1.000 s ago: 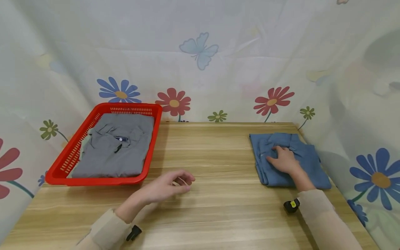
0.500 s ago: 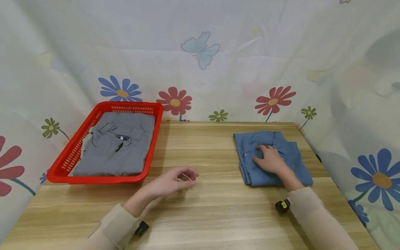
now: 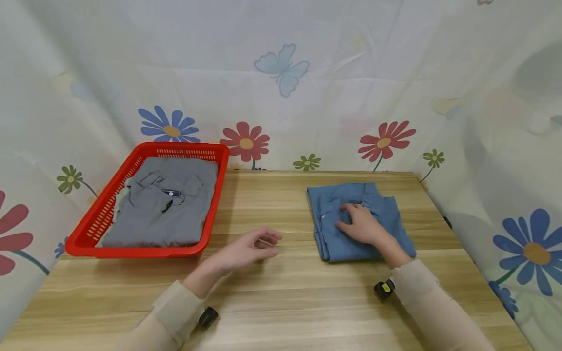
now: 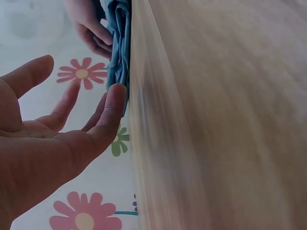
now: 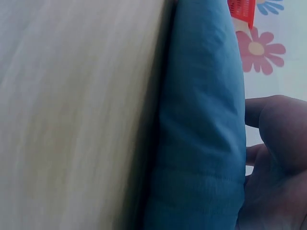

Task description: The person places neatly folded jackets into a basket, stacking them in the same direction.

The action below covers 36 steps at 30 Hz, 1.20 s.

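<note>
On the far left a pale, faintly creased sheet [image 3: 39,122] hangs, printed with flat, round-petalled flowers. Against it sits a red plastic basket [image 3: 145,252], a shallow tray with a smooth, thick rim and slotted walls. In it lies a grey garment [image 3: 153,222], folded into a soft rectangle, its collar wrinkled round a dark label with a white dot; a strip of pale green cloth [image 3: 121,196] shows under its left edge.

Next comes a fuzzy beige left sleeve [image 3: 177,308], with a small black device [image 3: 208,317] at the wrist. The left hand [image 3: 246,248] hovers just right of the basket's near corner, fingers gently bent and spread, thumb apart. Below it runs the table [image 3: 281,302], its glossy wood grain streaked in honey bands.

On the right half of the table I see a blue garment [image 3: 340,247], folded into an uneven rectangle, layers stacked along its left side and the near fold rounded and plump. The right hand [image 3: 362,226] rests on top near the collar, fingers loosely bent, thumb held away from them. Another black device [image 3: 384,289], marked yellow, sits by the right sleeve [image 3: 432,302].
</note>
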### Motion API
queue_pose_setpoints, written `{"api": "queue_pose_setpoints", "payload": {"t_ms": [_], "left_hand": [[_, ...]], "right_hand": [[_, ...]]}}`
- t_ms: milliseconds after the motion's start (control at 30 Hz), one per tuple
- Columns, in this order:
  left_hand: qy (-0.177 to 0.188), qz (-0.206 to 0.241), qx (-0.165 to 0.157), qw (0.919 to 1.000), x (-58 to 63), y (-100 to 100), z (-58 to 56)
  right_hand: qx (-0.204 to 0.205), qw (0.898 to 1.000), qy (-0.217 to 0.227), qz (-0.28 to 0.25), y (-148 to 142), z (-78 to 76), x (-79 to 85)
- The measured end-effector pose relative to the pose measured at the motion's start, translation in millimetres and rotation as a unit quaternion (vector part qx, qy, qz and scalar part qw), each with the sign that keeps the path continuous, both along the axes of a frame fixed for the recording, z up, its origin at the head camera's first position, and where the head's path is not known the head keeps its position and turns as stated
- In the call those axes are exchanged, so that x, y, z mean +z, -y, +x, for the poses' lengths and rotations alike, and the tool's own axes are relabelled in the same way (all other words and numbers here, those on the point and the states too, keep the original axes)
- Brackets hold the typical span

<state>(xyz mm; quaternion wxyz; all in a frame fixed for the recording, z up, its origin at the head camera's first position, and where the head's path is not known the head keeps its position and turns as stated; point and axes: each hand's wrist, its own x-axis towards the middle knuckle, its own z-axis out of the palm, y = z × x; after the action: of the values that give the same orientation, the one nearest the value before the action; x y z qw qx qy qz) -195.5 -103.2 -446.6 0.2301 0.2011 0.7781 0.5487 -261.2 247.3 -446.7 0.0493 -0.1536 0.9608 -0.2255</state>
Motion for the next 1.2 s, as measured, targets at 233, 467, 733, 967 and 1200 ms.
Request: {"api": "queue_pose_setpoints", "payload": {"t_ms": [233, 467, 733, 967, 1200], "left_hand": [[0.032, 0.013, 0.019, 0.9992, -1.3, -7, -5.3], [0.049, 0.025, 0.045, 0.9975, -0.8, -13, -10.4], [0.056, 0.050, 0.111, 0.9910, -4.2, -19, -19.0], [0.040, 0.050, 0.175, 0.9825, -2.8, -19, -22.5], [0.053, 0.049, 0.184, 0.9803, -4.5, -14, -26.8]], "right_hand": [[0.037, 0.999, 0.010, -0.005, 18, 0.7, 3.7], [0.060, 0.998, 0.010, 0.000, 34, 0.2, 3.9], [0.079, 0.997, 0.016, 0.003, 53, 4.4, 3.3], [0.105, 0.994, 0.012, -0.007, 69, 9.9, 5.1], [0.119, 0.993, 0.025, -0.006, 82, 15.2, 9.6]]}}
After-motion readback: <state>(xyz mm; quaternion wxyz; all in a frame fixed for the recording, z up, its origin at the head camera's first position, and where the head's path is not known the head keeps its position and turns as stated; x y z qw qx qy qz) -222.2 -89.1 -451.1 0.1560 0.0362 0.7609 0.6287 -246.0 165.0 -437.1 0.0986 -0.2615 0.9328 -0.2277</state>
